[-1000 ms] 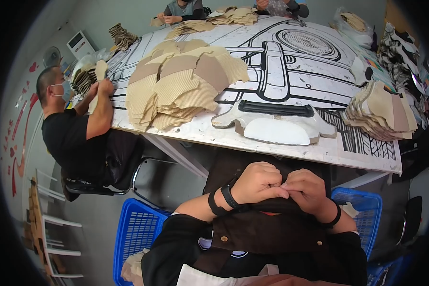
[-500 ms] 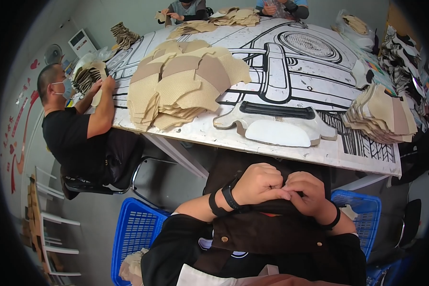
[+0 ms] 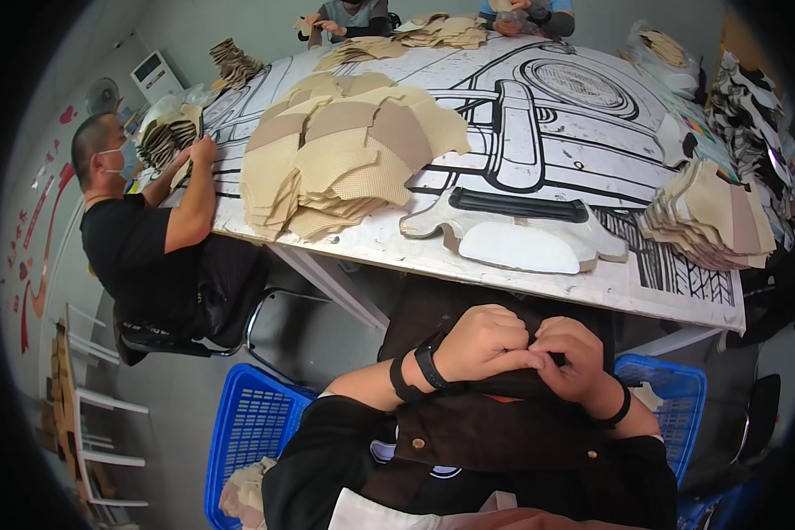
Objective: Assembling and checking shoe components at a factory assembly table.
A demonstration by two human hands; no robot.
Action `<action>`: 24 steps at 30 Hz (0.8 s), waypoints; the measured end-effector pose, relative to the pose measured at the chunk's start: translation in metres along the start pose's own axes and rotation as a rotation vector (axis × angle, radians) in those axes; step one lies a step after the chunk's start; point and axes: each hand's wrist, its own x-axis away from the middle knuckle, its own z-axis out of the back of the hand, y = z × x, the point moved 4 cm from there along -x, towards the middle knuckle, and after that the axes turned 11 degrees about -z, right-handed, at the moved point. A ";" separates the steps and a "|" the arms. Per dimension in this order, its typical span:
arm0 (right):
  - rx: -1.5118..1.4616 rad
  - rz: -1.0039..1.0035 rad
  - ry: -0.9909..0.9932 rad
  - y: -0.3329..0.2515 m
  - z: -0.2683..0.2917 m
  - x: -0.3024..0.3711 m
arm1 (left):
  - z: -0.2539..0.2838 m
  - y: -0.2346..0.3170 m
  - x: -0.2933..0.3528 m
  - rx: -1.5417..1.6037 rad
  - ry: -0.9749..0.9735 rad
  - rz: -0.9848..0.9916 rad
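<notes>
My left hand and my right hand meet over my lap, just in front of the table edge. Both have curled fingers, and the thumb and fingertips of each come together in the middle. Whatever lies between the fingertips, if anything, is too small or hidden to make out. Beyond my hands, at the near edge of the table, lies a white shaped form with a black padded strip along its back. A dark brown apron covers my lap beneath the wrists.
Beige cut pieces are heaped in a large pile and a stack on the printed table. Blue baskets stand on both sides of me. A co-worker sits at the left, handling pieces; two more people work at the far side.
My hands stay almost where they were, fingertips still together. The co-worker at the left has lowered the piece in hand. At the far right, the person's hands have shifted.
</notes>
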 end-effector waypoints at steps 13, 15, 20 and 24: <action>0.032 -0.071 0.035 0.004 0.004 0.004 | 0.003 0.002 0.001 -0.058 0.058 0.011; 0.056 -0.034 0.024 0.000 0.001 0.004 | 0.002 0.000 0.001 -0.023 0.055 0.024; 0.057 -0.002 -0.032 0.000 0.001 0.003 | 0.001 0.001 0.000 -0.029 0.038 0.029; 0.023 -0.030 -0.038 0.002 0.000 0.003 | -0.001 0.000 0.001 -0.012 0.035 0.019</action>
